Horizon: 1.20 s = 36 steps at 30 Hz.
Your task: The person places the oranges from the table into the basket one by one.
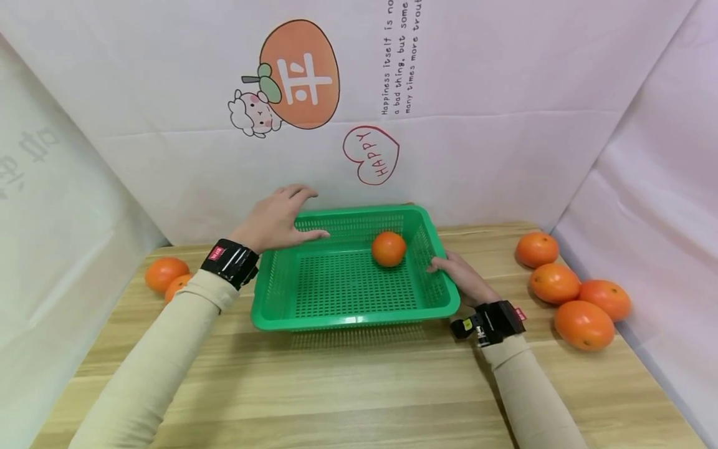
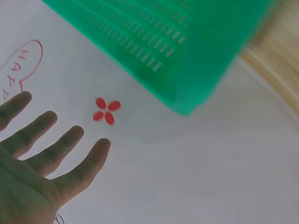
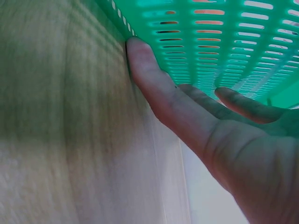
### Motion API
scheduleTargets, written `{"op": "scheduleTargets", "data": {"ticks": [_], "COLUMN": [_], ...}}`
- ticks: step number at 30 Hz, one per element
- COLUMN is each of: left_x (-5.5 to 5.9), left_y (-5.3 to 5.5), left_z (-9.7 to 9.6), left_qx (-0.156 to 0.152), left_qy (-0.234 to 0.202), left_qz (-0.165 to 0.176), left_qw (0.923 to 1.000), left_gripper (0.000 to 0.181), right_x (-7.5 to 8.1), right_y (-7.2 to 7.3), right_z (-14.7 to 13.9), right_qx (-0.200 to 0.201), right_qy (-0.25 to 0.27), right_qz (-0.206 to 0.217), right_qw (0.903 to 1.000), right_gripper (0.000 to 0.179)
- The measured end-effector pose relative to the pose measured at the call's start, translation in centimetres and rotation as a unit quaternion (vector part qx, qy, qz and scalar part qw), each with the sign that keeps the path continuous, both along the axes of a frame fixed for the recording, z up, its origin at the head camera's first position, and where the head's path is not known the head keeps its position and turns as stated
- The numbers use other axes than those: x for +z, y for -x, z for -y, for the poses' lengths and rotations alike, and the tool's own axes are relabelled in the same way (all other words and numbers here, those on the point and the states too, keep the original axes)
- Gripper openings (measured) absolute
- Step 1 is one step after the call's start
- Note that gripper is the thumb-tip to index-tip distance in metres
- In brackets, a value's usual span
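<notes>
A green plastic basket [image 1: 353,322] with a slotted bottom sits in the middle, with a single orange [image 1: 388,249] inside near its back right. My right hand [image 1: 464,274] grips the basket's right side: the thumb lies over the rim, while the fingers are under the rim outside. In the right wrist view, the right hand's fingers [image 3: 159,88] lie along the slotted wall. Over the back left corner is my left hand [image 1: 275,218], holding nothing. The left wrist view shows the left hand's fingers [image 2: 70,177] spread and apart from the basket [image 2: 140,51].
Several oranges [image 1: 584,325] lie grouped on the right of the wooden table [image 1: 348,393]. Other oranges [image 1: 167,274] lie at the left, partly behind the left sleeve. A white printed cloth [image 1: 477,125] stands behind the table and along both sides.
</notes>
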<state>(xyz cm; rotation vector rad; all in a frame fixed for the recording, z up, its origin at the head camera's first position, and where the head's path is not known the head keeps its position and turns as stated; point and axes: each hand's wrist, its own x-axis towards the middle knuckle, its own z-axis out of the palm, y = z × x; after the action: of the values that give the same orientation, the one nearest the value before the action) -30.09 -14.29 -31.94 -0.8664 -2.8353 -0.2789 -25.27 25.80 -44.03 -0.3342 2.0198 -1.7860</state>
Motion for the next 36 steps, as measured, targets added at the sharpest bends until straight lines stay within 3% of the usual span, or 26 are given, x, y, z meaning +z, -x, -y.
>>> {"op": "scheduleTargets", "data": {"ticks": [10,22,28,36], "left_x": [0.8,0.7,0.3,0.2], "left_y": [-1.1,-2.4,-2.8,-3.7], "left_z": [3.2,6.7,8.4,10.7], "left_qx": [0.03,0.062,0.073,0.1], "left_qy": [-0.017,-0.048,-0.049,-0.027], "left_qz": [-0.002,-0.008,-0.006,0.001], "left_qw": [0.9994,0.9969,0.9961,0.9946], "left_gripper": [0.091,0.086,0.083,0.064], "right_x": [0.0,-0.2,-0.1,-0.1], "right_y": [-0.2,0.2,0.2,0.3], "right_z": [0.1,0.1,0.2,0.1], "right_qx": [0.006,-0.003,-0.005,-0.005], "right_qy": [0.006,-0.007,-0.006,-0.013], "right_qz": [0.006,0.007,0.004,-0.006], "right_qw": [0.9999,0.9999,1.0,0.9999], "right_gripper": [0.076,0.077,0.076,0.074]}}
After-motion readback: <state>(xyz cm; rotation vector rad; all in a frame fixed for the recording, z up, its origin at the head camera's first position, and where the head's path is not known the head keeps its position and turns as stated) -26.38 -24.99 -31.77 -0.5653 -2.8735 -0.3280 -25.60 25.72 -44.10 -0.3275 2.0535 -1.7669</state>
